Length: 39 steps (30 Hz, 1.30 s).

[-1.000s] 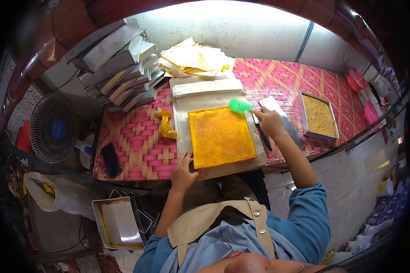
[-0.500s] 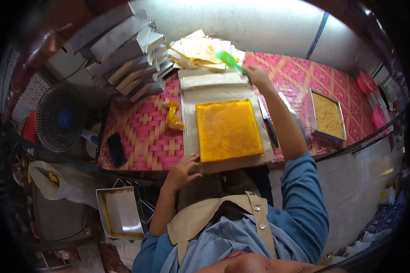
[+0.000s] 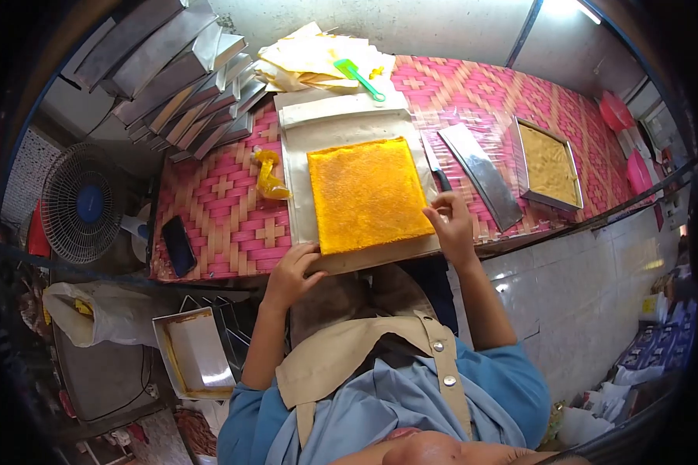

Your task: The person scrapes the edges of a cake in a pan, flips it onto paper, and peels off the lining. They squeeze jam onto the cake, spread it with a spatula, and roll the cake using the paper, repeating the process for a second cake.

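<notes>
A square yellow-orange cake [image 3: 371, 195] lies flat on pale paper [image 3: 301, 198]. My left hand [image 3: 288, 277] is at the paper's lower left edge, beside the cake's near corner, fingers apart and seemingly holding nothing. At the cake's lower right side is my right hand [image 3: 451, 225], its fingers bent near the cake's edge; whether they grip anything is too small to tell. A green spatula [image 3: 358, 79] rests on the paper pile behind. The knife [image 3: 436, 164] lies just right of the cake, its handle close to my right hand.
A wide metal blade [image 3: 482, 177] and a tin of brown filling [image 3: 549, 166] stand to the right. On the left are a yellow piping bag [image 3: 269, 175], a phone [image 3: 179, 246], a fan [image 3: 85, 203] and stacked metal tins [image 3: 186, 77]. An empty tin [image 3: 198, 355] sits below.
My right hand has let go of the green spatula on the paper pile and come back to the cake's near right side. My left hand stays by the paper's near left edge.
</notes>
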Tool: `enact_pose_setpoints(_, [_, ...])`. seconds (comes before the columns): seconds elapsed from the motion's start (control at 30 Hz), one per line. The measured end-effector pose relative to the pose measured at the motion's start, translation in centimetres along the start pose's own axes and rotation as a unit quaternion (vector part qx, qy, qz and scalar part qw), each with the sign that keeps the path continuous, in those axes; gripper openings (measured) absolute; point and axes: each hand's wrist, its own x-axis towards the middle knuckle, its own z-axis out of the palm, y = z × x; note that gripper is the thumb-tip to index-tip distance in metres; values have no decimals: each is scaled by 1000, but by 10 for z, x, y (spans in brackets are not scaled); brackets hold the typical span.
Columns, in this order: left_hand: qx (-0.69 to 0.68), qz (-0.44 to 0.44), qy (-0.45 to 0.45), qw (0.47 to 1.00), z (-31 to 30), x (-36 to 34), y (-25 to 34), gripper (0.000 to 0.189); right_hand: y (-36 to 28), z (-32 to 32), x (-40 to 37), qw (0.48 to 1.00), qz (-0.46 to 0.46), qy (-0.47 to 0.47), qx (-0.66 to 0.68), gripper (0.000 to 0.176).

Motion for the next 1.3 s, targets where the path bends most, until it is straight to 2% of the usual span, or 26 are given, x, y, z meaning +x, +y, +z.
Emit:
enact_pose_setpoints(0.03, [-2,1,-2,1000,1,1,2,39,2,-1,-7,997,33,26,60,38])
enact_pose_setpoints(0.07, [-21,-24,-3,999,2,1,4,37,6,-2,-10,997,36,27,59,38])
enact_pose_setpoints(0.13, [-41,-49,-9,998,5,0,10,36,10,-3,-14,989,115,21,95,50])
enact_pose_setpoints(0.17, [-130,-97,26,986,8,0,15,41,16,-2,-7,980,158,-19,116,57])
enact_pose_setpoints(0.2, [-218,-144,62,963,11,2,18,46,21,0,2,980,160,-18,115,57])
enact_pose_setpoints(0.23, [-318,-132,118,932,23,8,10,49,24,5,15,970,185,-19,156,59])
enact_pose_setpoints(0.27, [-317,-134,119,931,26,20,7,49,25,8,27,957,210,-22,197,61])
enact_pose_setpoints(0.3, [-423,-198,151,871,28,34,2,49,25,8,38,957,210,-26,198,61])
enact_pose_setpoints(0.33, [-519,-257,184,794,27,46,-1,49,20,7,51,939,255,-38,227,62])
enact_pose_setpoints(0.37, [-516,-258,190,794,26,57,-1,49,16,9,58,918,299,-52,255,63])
enact_pose_setpoints(0.43, [-591,-339,157,715,21,71,-2,48,22,12,63,916,300,-69,258,62])
enact_pose_setpoints(0.47, [-589,-338,163,716,19,71,-6,48,25,13,68,914,303,-76,260,62])
enact_pose_setpoints(0.53, [-655,-329,142,665,18,69,-14,54,30,14,67,915,306,-63,257,60])
enact_pose_setpoints(0.6, [-662,-327,150,658,20,66,-17,51,36,11,64,908,303,-72,279,53])
enact_pose_setpoints(0.63, [-655,-321,147,669,21,66,-19,52,35,10,64,905,305,-77,288,48])
enact_pose_setpoints(0.8, [-616,-312,148,708,26,68,-18,55,21,12,61,918,294,-86,251,52])
enact_pose_setpoints(0.9, [-611,-308,133,717,28,64,-14,47,21,13,57,932,280,-75,216,54])
enact_pose_setpoints(0.97, [-536,-283,148,782,36,54,-16,37,23,10,51,940,272,-70,195,54])
enact_pose_setpoints(1.0, [-536,-283,148,782,36,46,-17,37,22,6,43,946,265,-76,169,53])
enact_pose_setpoints(1.07, [-372,-248,62,892,29,22,-12,36,16,-6,27,952,259,-80,142,52])
enact_pose_setpoints(1.1, [-373,-249,60,892,23,11,-10,36,11,-13,18,959,244,-111,91,52])
enact_pose_setpoints(1.13, [-219,-187,26,957,10,4,-2,39,10,-19,8,962,228,-142,40,52])
enact_pose_setpoints(1.17, [-59,-118,-9,991,2,-1,4,41,11,-24,-1,962,220,-154,37,58])
enact_pose_setpoints(1.2, [-60,-119,-11,991,1,-3,7,41,10,-29,-7,962,223,-155,37,58])
enact_pose_setpoints(1.27, [-14,-68,-4,998,0,-7,13,47,4,-36,-14,963,157,-203,-77,63])
enact_pose_setpoints(1.3, [-15,-70,-4,997,1,-6,18,47,4,-34,-17,963,158,-204,-78,63])
